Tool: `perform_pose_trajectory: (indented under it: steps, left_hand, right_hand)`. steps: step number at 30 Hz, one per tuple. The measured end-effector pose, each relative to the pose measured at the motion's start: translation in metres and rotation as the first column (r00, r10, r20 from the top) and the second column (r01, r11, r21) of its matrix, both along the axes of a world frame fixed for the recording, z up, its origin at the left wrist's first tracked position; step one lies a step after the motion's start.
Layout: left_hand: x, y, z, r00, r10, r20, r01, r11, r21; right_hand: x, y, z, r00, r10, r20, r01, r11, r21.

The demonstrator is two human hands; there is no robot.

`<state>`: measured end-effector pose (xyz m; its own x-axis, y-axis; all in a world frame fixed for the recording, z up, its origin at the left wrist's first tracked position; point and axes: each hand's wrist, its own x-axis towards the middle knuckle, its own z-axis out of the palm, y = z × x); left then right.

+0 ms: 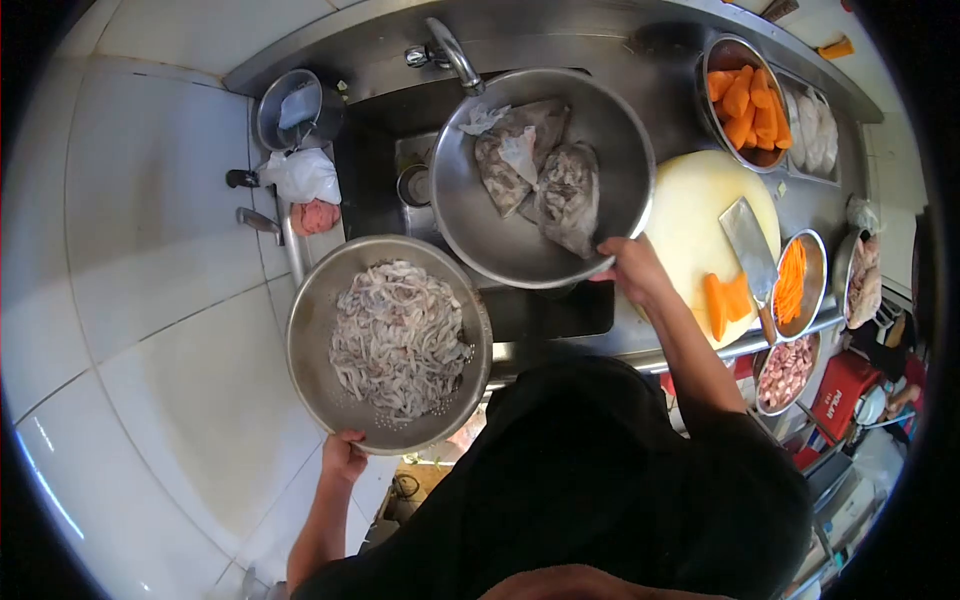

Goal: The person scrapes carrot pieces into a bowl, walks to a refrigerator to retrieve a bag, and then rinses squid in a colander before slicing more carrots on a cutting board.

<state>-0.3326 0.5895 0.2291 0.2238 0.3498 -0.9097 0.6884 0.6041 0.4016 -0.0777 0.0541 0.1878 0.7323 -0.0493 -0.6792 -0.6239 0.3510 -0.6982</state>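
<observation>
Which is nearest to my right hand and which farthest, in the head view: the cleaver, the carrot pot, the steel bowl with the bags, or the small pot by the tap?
1. the steel bowl: its rim is gripped by the right hand, over the sink.
2. the cleaver: just to the right, on the cutting board.
3. the carrot pot: back right.
4. the small pot: far back left.

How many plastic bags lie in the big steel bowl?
2: the left bag below the tap, the right bag touching it, by the right hand gripping the bowl. Others could hide beneath.
</observation>
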Motion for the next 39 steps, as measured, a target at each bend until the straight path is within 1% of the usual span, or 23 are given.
perform_pose_trajectory:
  steps: [2, 4, 5, 8, 11, 13, 14, 15, 18, 21, 22, 23, 24, 27, 30, 31, 32, 33, 34, 35, 36, 37, 39]
  left_hand:
    - [-0.009, -0.001, -0.006, 0.999, 0.035, 0.029, -0.034, 0.999, -0.034]
    - [-0.018, -0.011, -0.003, 0.994, 0.070, 0.082, -0.064, 0.995, -0.080]
    - [-0.031, 0.004, -0.016, 0.993, 0.079, 0.091, -0.063, 0.983, -0.172]
    - [-0.017, -0.029, -0.020, 0.992, 0.110, 0.055, -0.108, 0.994, -0.031]
    - [-0.031, -0.026, -0.044, 0.978, 0.089, 0.189, -0.077, 0.995, -0.069]
    - [-0.045, -0.021, -0.056, 0.983, 0.107, 0.147, -0.096, 0.992, -0.082]
    - [-0.044, -0.020, -0.061, 0.985, 0.116, 0.127, -0.105, 0.991, -0.088]
    - [-0.035, -0.029, -0.044, 0.990, 0.057, 0.131, -0.041, 0.992, -0.121]
    - [-0.020, -0.038, -0.046, 0.987, 0.071, 0.143, -0.068, 0.997, -0.030]
    - [0.007, -0.051, -0.024, 0.989, 0.095, 0.110, -0.090, 0.995, -0.044]
    - [0.009, -0.049, -0.027, 0.990, 0.066, 0.122, -0.062, 0.998, -0.032]
    - [0.011, -0.042, -0.043, 0.990, 0.037, 0.138, -0.034, 0.999, -0.025]
    - [0.021, -0.047, -0.042, 0.988, 0.009, 0.153, -0.007, 1.000, -0.017]
    - [0.060, -0.061, -0.046, 0.983, -0.135, 0.124, 0.138, 0.990, -0.015]
    - [0.093, -0.069, -0.050, 0.963, -0.232, 0.139, 0.239, 0.970, -0.038]
    - [0.106, -0.078, -0.050, 0.966, -0.214, 0.145, 0.220, 0.975, -0.027]
    - [0.113, -0.068, -0.065, 0.963, -0.239, 0.123, 0.247, 0.967, -0.059]
    - [0.118, -0.053, -0.089, 0.961, -0.258, 0.099, 0.267, 0.959, -0.092]
    - [0.124, -0.048, -0.105, 0.958, -0.274, 0.078, 0.282, 0.950, -0.130]
    - [0.138, -0.056, -0.107, 0.954, -0.295, 0.057, 0.300, 0.948, -0.105]
    - [0.161, -0.070, -0.106, 0.947, -0.318, 0.033, 0.320, 0.944, -0.085]
    - [0.185, -0.079, -0.112, 0.940, -0.340, 0.010, 0.340, 0.938, -0.064]
    - [0.208, -0.091, -0.142, 0.945, -0.305, 0.121, 0.318, 0.942, -0.105]
  right_hand:
    - [0.003, 0.012, -0.048, 0.993, -0.050, -0.103, 0.063, 0.990, 0.123]
    - [0.008, 0.036, -0.064, 0.992, -0.079, -0.096, 0.092, 0.985, 0.148]
    - [0.012, 0.043, -0.097, 0.991, -0.089, -0.101, 0.110, 0.969, 0.220]
    - [0.022, 0.064, -0.144, 0.994, -0.061, -0.086, 0.078, 0.975, 0.207]
    - [0.034, 0.069, -0.251, 0.991, -0.061, -0.121, 0.090, 0.963, 0.253]
    - [0.035, 0.068, -0.297, 0.985, -0.059, -0.163, 0.093, 0.973, 0.211]
    - [0.039, 0.066, -0.307, 0.982, -0.058, -0.182, 0.093, 0.977, 0.190]
    - [0.042, 0.066, -0.301, 0.984, -0.063, -0.165, 0.071, 0.996, 0.045]
    - [0.067, 0.072, -0.306, 0.978, -0.178, -0.112, 0.165, 0.980, -0.115]
    - [0.081, 0.069, -0.256, 0.955, -0.200, -0.220, 0.184, 0.979, -0.093]
    - [0.076, 0.067, -0.247, 0.965, -0.183, -0.187, 0.172, 0.982, -0.074]
    - [0.069, 0.064, -0.240, 0.975, -0.167, -0.147, 0.160, 0.985, -0.059]
    - [0.064, 0.061, -0.235, 0.983, -0.150, -0.108, 0.146, 0.988, -0.045]
    - [0.066, 0.055, -0.258, 0.996, -0.017, -0.085, 0.003, 0.987, -0.162]
    - [0.060, 0.056, -0.281, 0.991, -0.011, -0.136, -0.042, 0.924, -0.380]
    - [0.055, 0.060, -0.270, 0.990, -0.020, -0.136, -0.026, 0.944, -0.329]
    - [0.044, 0.066, -0.259, 0.990, -0.028, -0.137, -0.011, 0.960, -0.279]
    - [0.034, 0.071, -0.230, 0.990, -0.030, -0.140, -0.002, 0.973, -0.229]
    - [0.029, 0.077, -0.178, 0.962, -0.001, -0.274, 0.077, 0.961, 0.265]
    - [0.030, 0.076, -0.161, 0.963, 0.043, -0.265, 0.097, 0.865, 0.492]
    - [0.029, 0.073, -0.154, 0.965, 0.081, -0.249, 0.117, 0.717, 0.687]
    - [0.037, 0.072, -0.168, 0.982, 0.038, -0.186, 0.094, 0.752, 0.653]
    - [0.052, 0.067, -0.200, 0.998, -0.048, -0.044, 0.065, 0.811, 0.581]
